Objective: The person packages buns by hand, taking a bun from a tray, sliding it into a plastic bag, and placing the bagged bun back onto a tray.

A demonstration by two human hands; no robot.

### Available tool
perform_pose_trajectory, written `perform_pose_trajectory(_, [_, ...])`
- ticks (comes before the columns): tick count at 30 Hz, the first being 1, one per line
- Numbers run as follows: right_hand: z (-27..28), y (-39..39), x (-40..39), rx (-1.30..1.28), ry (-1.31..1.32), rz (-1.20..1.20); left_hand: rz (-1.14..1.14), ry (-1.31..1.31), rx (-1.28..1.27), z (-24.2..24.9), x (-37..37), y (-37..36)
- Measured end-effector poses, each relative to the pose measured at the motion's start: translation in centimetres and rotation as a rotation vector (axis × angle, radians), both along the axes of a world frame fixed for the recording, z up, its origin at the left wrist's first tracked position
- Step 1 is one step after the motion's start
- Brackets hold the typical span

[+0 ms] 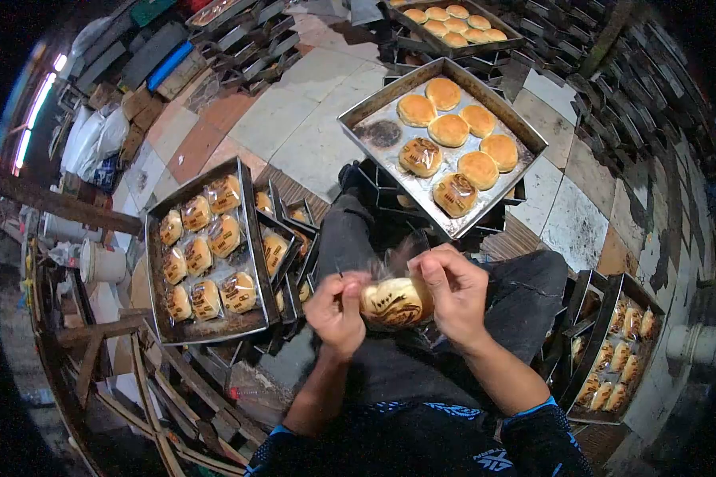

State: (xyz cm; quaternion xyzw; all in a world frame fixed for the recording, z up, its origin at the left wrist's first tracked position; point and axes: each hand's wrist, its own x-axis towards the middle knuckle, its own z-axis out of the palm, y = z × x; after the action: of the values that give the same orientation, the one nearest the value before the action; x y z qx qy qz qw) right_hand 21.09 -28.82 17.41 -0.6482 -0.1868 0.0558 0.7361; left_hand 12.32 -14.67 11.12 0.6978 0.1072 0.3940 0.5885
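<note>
A bun in a clear printed bag [395,302] hangs above my lap between my two hands. My left hand [338,312] is closed on the left side of the bag's top, its fingertips slightly blurred. On the other side, my right hand [453,290] pinches the bag's right top corner between thumb and fingers. Just beyond my hands, a metal tray [382,131] holds several round golden buns [449,130]. Two buns near its front, one of them a printed bun [455,195], bear dark print like the bag's.
Left, a stacked tray [155,262] holds several bagged buns [205,298]. Another stacked tray [652,350] with bagged buns stands at right. A tray of buns [505,46] lies at the back. Wooden slats [155,397] stand at lower left, near a white bucket [103,262].
</note>
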Motion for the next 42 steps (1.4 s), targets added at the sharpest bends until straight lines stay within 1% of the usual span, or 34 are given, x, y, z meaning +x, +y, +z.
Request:
perform_pose_trajectory(1, [0.7,0.1,0.2,-0.001,0.028,0.07,0.082,-0.023,0.138,1.0,0.2,1.0])
perform_pose_trajectory(2, [1.6,-0.3,0.7,-0.14,-0.117,0.08,0.186,-0.044,0.295,2.1,-0.3,2.1])
perform_pose_trajectory(3, [3.0,-0.3,1.4,-0.257,-0.351,0.084,0.287,-0.064,0.455,2.8,-0.6,3.2])
perform_pose_trajectory(4, [2.7,0.0,1.7,-0.265,-0.526,0.021,0.273,-0.273,0.477,2.5,-0.4,4.2])
perform_pose_trajectory(5, [2.4,0.5,1.9,-0.272,-0.701,-0.046,0.29,-0.35,0.442,1.9,-0.2,4.8])
perform_pose_trajectory(6, [0.1,1.4,2.3,-0.276,-0.659,-0.057,0.311,-0.228,0.516,1.0,-0.3,5.7])
perform_pose_trajectory(7, [-3.4,2.6,2.9,-0.28,-0.622,-0.065,0.334,-0.106,0.588,-0.2,-0.4,6.5])
perform_pose_trajectory(8, [-6.0,3.9,3.7,-0.246,-0.409,0.027,0.287,-0.017,0.474,-1.5,-0.2,7.0])
perform_pose_trajectory(9, [-8.3,4.0,3.5,-0.243,-0.267,0.034,0.3,-0.021,0.475,-2.6,-0.3,7.6])
perform_pose_trajectory(11, [-8.3,4.1,3.2,-0.173,-0.406,0.054,0.224,0.031,0.459,-3.8,-1.0,8.2])
perform_pose_trajectory(13, [-8.4,4.4,2.7,-0.147,-0.393,0.043,0.243,0.087,0.448,-4.4,-1.6,7.6])
perform_pose_trajectory(16, [-8.6,6.0,3.9,-0.229,-0.623,-0.032,0.22,0.003,0.392,-4.5,0.7,7.1])
perform_pose_trajectory(17, [-8.5,7.8,4.6,-0.151,-0.711,-0.04,0.19,0.005,0.403,-4.3,2.0,7.0])
perform_pose_trajectory(19, [-8.6,10.3,6.5,-0.22,-0.689,-0.029,0.283,0.025,0.479,-3.6,4.5,7.4])
perform_pose_trajectory(20, [-8.6,10.2,7.4,-0.239,-0.5,-0.135,0.415,0.047,0.24,-4.1,5.3,8.2])
perform_pose_trajectory(21, [-8.5,10.0,8.2,-0.252,-0.313,-0.239,0.348,0.145,-0.147,-3.8,4.3,8.6])
perform_pose_trajectory(22, [-9.0,9.6,6.7,-0.332,-0.389,-0.317,0.288,0.265,-0.233,-2.6,3.1,8.4])
perform_pose_trajectory(23, [-9.5,8.8,4.8,-0.321,-0.303,-0.294,0.225,0.388,-0.317,-1.8,1.1,8.0])
perform_pose_trajectory(24, [-9.9,7.5,2.6,-0.405,-0.239,-0.265,0.208,0.634,-0.308,-1.3,-0.9,8.2])
perform_pose_trajectory(25, [-10.6,6.4,0.5,-0.422,-0.21,-0.235,0.199,0.487,-0.326,-2.7,-3.0,7.2])
perform_pose_trajectory(26, [-12.2,5.0,-1.8,-0.473,-0.035,-0.177,0.184,0.347,-0.346,-4.1,-5.1,6.0])
perform_pose_trajectory(27, [-13.9,3.9,-3.9,-0.458,0.176,-0.161,0.169,0.368,-0.347,-4.3,-6.5,4.9])
perform_pose_trajectory(29, [-14.6,1.9,-5.0,-0.636,0.329,0.021,0.296,0.466,0.193,-4.2,-7.9,3.4])
perform_pose_trajectory(31, [-14.2,0.6,-3.9,-0.655,0.055,0.008,0.3,0.486,0.149,-2.8,-8.5,3.2])
perform_pose_trajectory(32, [-12.2,0.2,-2.2,-0.676,-0.004,-0.019,0.329,0.497,0.102,-1.8,-8.6,3.3])
perform_pose_trajectory(33, [-9.3,0.6,-0.9,-0.678,0.013,-0.049,0.339,0.495,0.106,-1.3,-8.3,3.9])
perform_pose_trajectory(35, [-5.9,2.3,1.2,-0.43,-0.208,0.231,0.294,0.512,-0.083,-0.3,-5.9,6.0])
perform_pose_trajectory(37, [-3.5,5.4,1.8,-0.512,-0.44,0.403,0.224,0.525,-0.15,0.7,-2.1,7.7])
perform_pose_trajectory(38, [-3.9,6.5,2.4,-0.604,-0.404,0.529,0.215,0.596,-0.337,0.4,-0.8,8.4])
perform_pose_trajectory(39, [-5.2,7.3,3.3,-0.569,-0.378,0.554,0.151,0.554,-0.42,0.2,0.3,9.0])
perform_pose_trajectory(41, [-5.0,7.8,6.5,-0.549,-0.073,0.678,0.212,0.511,-0.438,0.6,1.5,9.8])
perform_pose_trajectory(42, [-6.7,7.7,8.2,-0.471,0.008,0.655,0.145,0.426,-0.457,-0.1,0.9,10.5])
